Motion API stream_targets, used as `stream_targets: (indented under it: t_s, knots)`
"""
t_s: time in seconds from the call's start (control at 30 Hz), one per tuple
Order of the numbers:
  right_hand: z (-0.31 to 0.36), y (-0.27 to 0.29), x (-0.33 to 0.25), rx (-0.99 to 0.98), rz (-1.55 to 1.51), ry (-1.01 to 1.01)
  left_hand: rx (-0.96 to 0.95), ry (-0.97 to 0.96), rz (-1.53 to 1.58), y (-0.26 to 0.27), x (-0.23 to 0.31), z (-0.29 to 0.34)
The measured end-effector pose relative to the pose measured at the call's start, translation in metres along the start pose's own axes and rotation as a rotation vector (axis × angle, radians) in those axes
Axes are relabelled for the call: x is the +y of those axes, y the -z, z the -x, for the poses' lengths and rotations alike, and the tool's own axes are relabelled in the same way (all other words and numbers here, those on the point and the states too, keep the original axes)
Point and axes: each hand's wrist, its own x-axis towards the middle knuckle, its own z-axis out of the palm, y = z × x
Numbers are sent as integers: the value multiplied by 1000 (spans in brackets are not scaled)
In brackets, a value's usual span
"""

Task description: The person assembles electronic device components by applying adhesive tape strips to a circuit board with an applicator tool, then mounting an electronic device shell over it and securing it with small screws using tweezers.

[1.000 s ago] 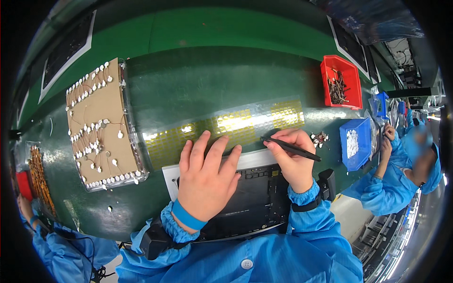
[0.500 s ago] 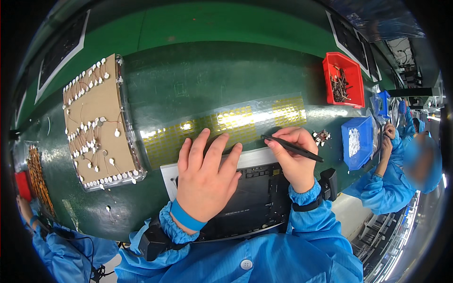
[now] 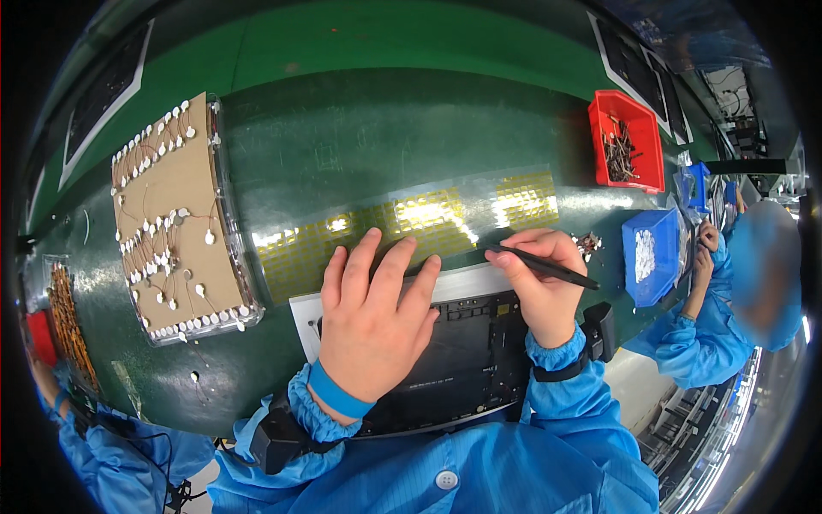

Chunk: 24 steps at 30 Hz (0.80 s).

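My left hand [image 3: 374, 321] lies with fingers spread over a black panel with a silver edge [image 3: 454, 368]. Its fingertips reach the near edge of a clear sheet with rows of yellow squares [image 3: 300, 248]. Pinched in my right hand [image 3: 546, 287] is a slim black pointed tool [image 3: 556, 271], its tip pointing left just above the panel's far edge. Whether the tip touches the sheet is too small to tell. The part of the panel under my left hand is hidden.
On the left, a brown board [image 3: 180, 248] carries several white discs with thin wires. A red bin [image 3: 649, 146] of small dark parts and a blue bin [image 3: 655, 283] of white pieces stand right, near loose parts [image 3: 587, 246]. A co-worker's sleeve [image 3: 698, 347] is beyond.
My right hand has shifted slightly to the right with the black tool, whose tip is now a little farther from my left hand. My left hand stays put.
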Motion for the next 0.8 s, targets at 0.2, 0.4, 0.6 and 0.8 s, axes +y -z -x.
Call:
stream_targets:
  t_s: [0.2,0.4,0.6,0.8]
  knots:
    - [25,3,-17,77,-293,-34,42,-6,-48,6,1,3]
    - [63,4,-10,95,-192,-131,145,-274,47,-7,8,7]
    - [59,0,-10,145,-213,-208,30,-284,129,-13,8,9]
    - [58,0,-11,142,-189,-224,13,-285,149,-11,8,7]
